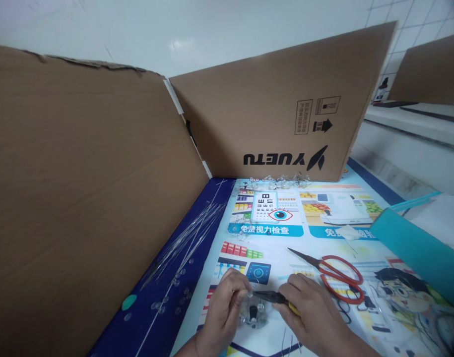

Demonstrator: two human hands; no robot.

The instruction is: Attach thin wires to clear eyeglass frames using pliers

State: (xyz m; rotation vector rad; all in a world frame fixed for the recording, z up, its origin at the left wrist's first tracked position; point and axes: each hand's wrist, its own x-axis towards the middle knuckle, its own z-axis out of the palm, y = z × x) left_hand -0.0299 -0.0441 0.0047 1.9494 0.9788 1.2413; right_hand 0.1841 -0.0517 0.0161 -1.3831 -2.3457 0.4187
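My left hand [227,302] is closed in a pinch on a small clear bead piece [249,294] at the bottom middle of the head view. My right hand [308,310] grips a pair of slim pliers with yellow handles [271,297]; their dark tips point left and meet the piece at my left fingertips. Under both hands lies a small clear beaded object with a dark centre [253,313] on the printed mat [286,238].
Red-handled scissors [334,275] lie just right of my hands. Thin wires [189,238] and loose clear beads [170,292] lie on the blue strip at left. Cardboard walls stand at left [81,198] and behind [279,114]. A teal bag [416,248] sits at right.
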